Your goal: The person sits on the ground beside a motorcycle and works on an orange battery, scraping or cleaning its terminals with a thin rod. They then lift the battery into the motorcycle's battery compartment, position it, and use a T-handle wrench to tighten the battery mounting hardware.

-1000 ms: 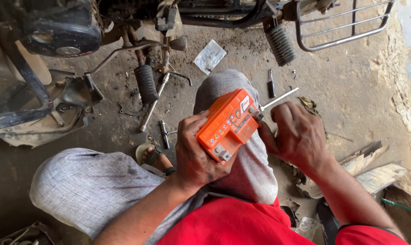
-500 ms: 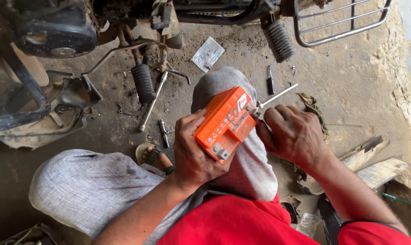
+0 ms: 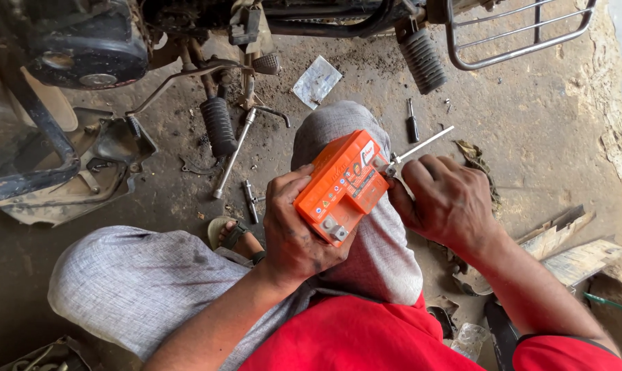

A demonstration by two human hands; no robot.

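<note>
Two hands work mid-frame over the knee: left hand (image 3: 297,230) grips the orange battery (image 3: 344,185), right hand (image 3: 448,199) fingers close on a metal tool (image 3: 421,145) at its upper terminal; lower terminal untouched, work seemingly partway.

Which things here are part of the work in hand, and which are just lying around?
In hand:
- orange battery, gripped by the left hand
- thin metal tool, held by the right hand at the battery's top corner

Lying about:
- small screwdriver on the ground
- clear plastic packet
- long socket wrench
- wood scraps
</note>
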